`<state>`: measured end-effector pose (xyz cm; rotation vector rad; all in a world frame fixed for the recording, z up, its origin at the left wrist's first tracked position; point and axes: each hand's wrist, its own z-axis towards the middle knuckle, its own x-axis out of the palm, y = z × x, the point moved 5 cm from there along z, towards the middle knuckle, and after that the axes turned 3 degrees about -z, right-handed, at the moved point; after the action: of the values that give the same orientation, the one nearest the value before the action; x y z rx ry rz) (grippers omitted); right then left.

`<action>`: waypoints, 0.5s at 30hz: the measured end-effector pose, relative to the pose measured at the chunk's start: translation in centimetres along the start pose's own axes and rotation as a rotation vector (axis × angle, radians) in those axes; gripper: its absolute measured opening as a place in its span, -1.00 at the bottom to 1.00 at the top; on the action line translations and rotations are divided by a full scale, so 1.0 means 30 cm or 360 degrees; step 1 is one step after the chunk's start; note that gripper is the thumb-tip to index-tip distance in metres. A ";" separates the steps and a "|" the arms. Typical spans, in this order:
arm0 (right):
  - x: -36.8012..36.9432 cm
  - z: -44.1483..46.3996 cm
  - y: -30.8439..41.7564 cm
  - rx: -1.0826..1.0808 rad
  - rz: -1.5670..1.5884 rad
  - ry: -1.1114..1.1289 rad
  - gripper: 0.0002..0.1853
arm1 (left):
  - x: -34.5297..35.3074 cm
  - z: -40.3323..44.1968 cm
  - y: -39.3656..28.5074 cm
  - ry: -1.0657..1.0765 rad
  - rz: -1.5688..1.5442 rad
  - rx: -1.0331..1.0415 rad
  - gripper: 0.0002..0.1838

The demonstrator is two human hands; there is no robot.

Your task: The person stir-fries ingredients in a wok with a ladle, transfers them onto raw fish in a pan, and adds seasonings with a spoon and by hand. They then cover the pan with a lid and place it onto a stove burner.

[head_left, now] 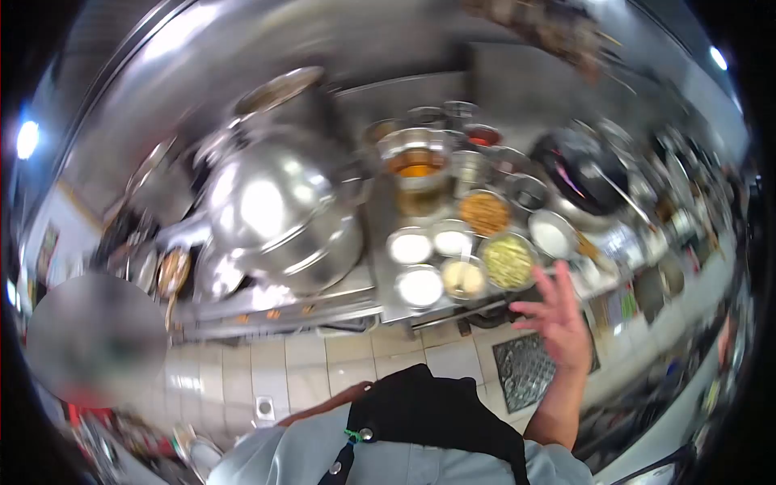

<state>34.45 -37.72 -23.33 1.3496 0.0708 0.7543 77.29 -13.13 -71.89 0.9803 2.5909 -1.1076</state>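
Note:
My right hand (558, 319) is raised at the counter's front edge with its fingers spread and nothing in it. Nearest to it is a bowl of pale green chopped food (508, 260). Beside that bowl are a bowl of tan paste or powder (463, 277) with a spoon, bowls of white powder (419, 286), a bowl of orange-brown bits (484, 212) and another white bowl (552, 234). My left forearm (343, 398) shows low at the apron's side, but the left hand itself is hidden.
A large domed steel pot (279, 210) stands on the stove at left. Behind the bowls is a container of amber liquid (417, 166). A black wok (580, 171) with a ladle sits at right. A dark mat (521, 372) lies on the tiled floor.

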 end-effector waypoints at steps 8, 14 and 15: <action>0.726 0.393 -0.231 0.0250 0.0209 0.0935 0.08 | -0.210 -0.341 0.310 -0.0486 -0.0520 -0.0541 -0.17; 1.160 0.429 -0.779 0.0937 -0.0332 0.1488 -0.60 | -0.209 -0.304 0.605 -0.0928 -0.0546 -0.0319 -0.14; 1.189 0.439 -0.830 0.1029 -0.0327 0.1520 -0.63 | -0.180 -0.351 0.574 -0.1005 -0.0712 -0.0408 -0.14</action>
<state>78.99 -30.77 -29.05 1.4216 1.2784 1.1973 93.36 0.21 -72.47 -0.0295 2.3587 -0.9284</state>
